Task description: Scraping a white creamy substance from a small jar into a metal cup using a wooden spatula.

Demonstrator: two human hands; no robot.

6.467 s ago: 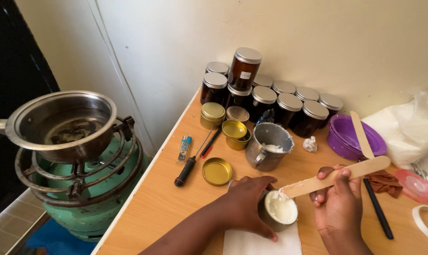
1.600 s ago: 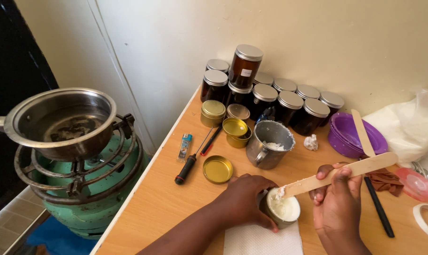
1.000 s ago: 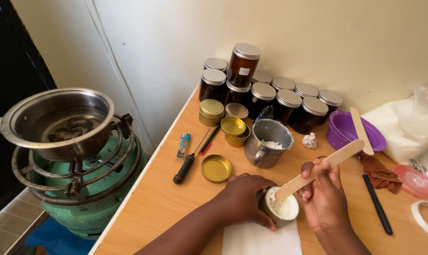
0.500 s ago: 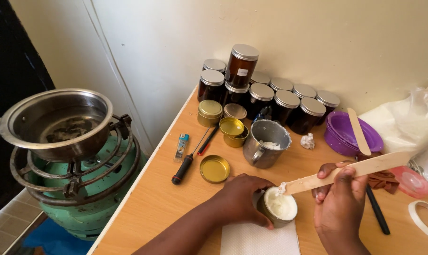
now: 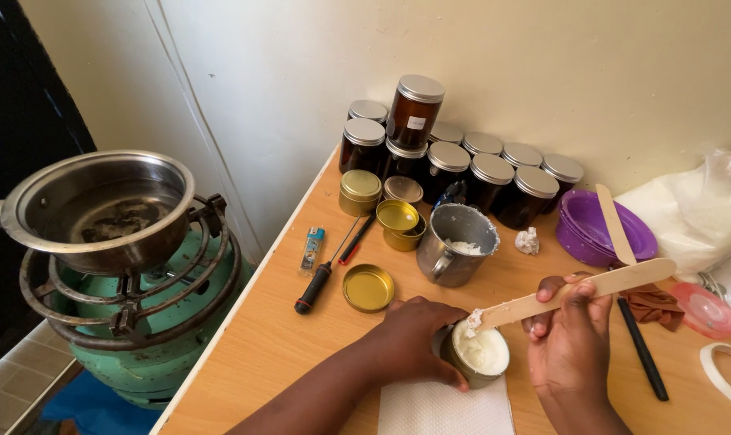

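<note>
Left hand (image 5: pixel 418 338) grips a round cream-filled tin (image 5: pixel 478 354); right hand (image 5: pixel 571 334) holds a flat wooden stick (image 5: pixel 575 290).

A pale cream wall (image 5: pixel 543 72) rises behind a light wooden table (image 5: pixel 277 338), meeting a second cream wall (image 5: pixel 220 97) at a corner. To the left lies a dark opening (image 5: pixel 19 161); below, beige floor tiles (image 5: pixel 19 395) show in soft, even light.

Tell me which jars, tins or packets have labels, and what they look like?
Top jar: stacked on the dark jars by the wall, brown, silver lid, small white label.
Lighter: left table edge, slim, blue and white print.
Bag: right, clear plastic, white contents, no label visible.
Gold tins: plain, round.
</note>
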